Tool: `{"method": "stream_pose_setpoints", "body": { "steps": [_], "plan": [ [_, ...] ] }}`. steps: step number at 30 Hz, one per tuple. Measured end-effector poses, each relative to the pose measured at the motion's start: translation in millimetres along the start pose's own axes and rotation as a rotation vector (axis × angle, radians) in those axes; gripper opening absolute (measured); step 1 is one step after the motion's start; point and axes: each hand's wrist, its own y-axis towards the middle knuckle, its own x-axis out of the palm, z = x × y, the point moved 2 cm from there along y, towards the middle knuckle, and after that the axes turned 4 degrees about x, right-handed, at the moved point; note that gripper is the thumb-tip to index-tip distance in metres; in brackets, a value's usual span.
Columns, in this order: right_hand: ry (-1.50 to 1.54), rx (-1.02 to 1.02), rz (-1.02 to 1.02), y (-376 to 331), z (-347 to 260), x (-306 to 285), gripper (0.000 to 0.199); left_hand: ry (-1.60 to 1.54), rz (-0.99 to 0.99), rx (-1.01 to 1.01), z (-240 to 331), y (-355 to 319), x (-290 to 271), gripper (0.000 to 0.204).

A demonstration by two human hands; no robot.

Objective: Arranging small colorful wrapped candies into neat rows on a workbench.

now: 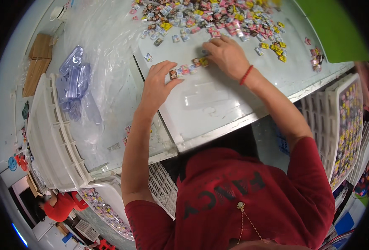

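Note:
A short slanting row of small printed pieces (184, 70), brown, pink, pale blue and yellow, lies on the white tabletop (193, 121). My left hand (156, 85) is at its left end, thumb and forefinger apart on either side of the dark brown end piece (173, 74). At the right end, my right hand (228, 56), with a red cord on the wrist, has its fingers bent down over a pale blue piece (204, 53). Those fingertips partly hide it. Beyond both hands spreads a loose heap of similar pieces (209, 18).
Clear plastic sheeting (113, 46) and bluish transparent plastic trays (74, 83) lie on the left. White crates (55, 129) stand at the left; trays full of pieces (347, 129) are stacked at the right. A person in red (59, 207) is at the lower left.

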Motion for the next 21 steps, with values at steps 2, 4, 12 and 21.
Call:
{"method": "stream_pose_setpoints", "body": {
  "steps": [2,4,12,21],
  "plan": [
    [-0.057,-0.081,-0.081,4.1,8.0,15.2,0.022,0.043,0.010,0.092,6.8,7.5,7.5,0.049],
    [-0.061,-0.066,-0.081,5.8,14.1,18.7,0.022,0.063,-0.059,0.120,8.1,15.3,17.7,0.058],
    [0.067,0.123,0.055,-17.7,-4.3,-24.9,0.021,-0.020,-0.022,0.208,23.0,48.4,53.4,0.045],
    [0.027,0.209,0.031,-44.5,-7.2,-12.6,0.022,-0.048,-0.047,0.207,24.7,45.4,47.8,0.046]
  ]
}}
